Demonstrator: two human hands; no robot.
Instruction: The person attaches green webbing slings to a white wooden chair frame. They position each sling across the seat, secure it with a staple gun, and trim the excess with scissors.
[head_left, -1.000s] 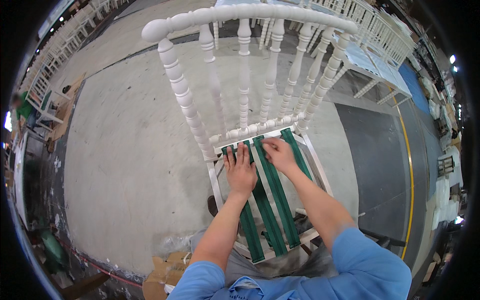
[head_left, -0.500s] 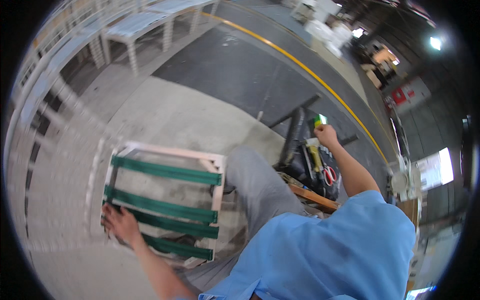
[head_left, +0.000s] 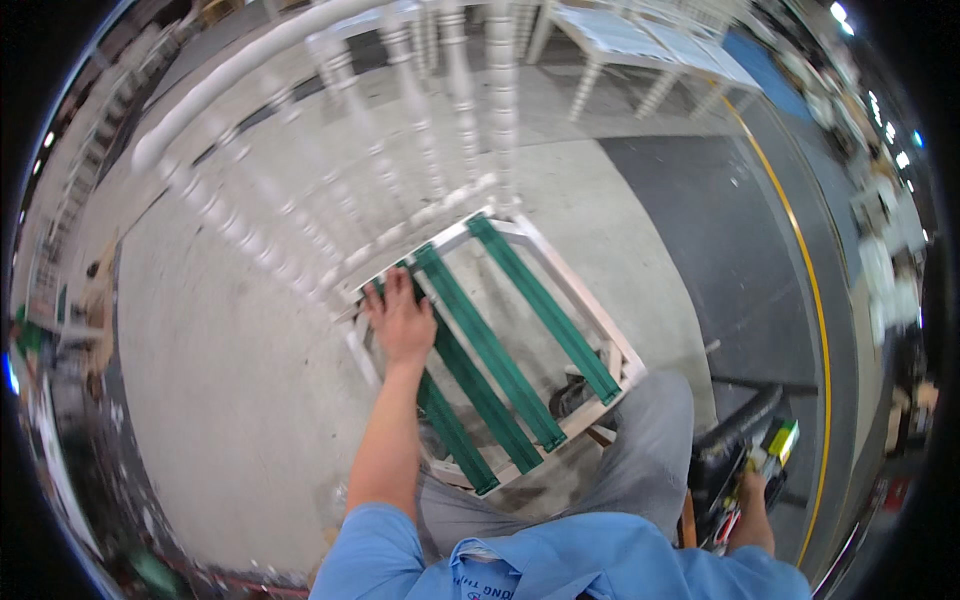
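A white chair frame (head_left: 580,290) with turned back spindles stands tilted before me, its seat crossed by several green webbing straps (head_left: 487,345). My left hand (head_left: 402,325) lies flat with fingers spread on a strap, close to the rear seat rail. At the lower right, my right hand (head_left: 750,490) is over a black padded stool (head_left: 712,462), its fingers curled beside a yellow tool (head_left: 760,460) and a green-and-yellow box (head_left: 785,440). What those fingers hold is hidden. Red-handled scissors (head_left: 727,525) lie next to that wrist.
The chair's white spindled back (head_left: 420,110) rises on the far side of the seat. More white chairs (head_left: 620,55) stand in a row behind. A yellow floor line (head_left: 815,290) runs along the right. My knee (head_left: 650,420) is against the seat's near right corner.
My view has swung left, so the chair now sits in the middle. The left hand stays on the webbing near the rear rail. My right hand remains at the stool, nearer the tools.
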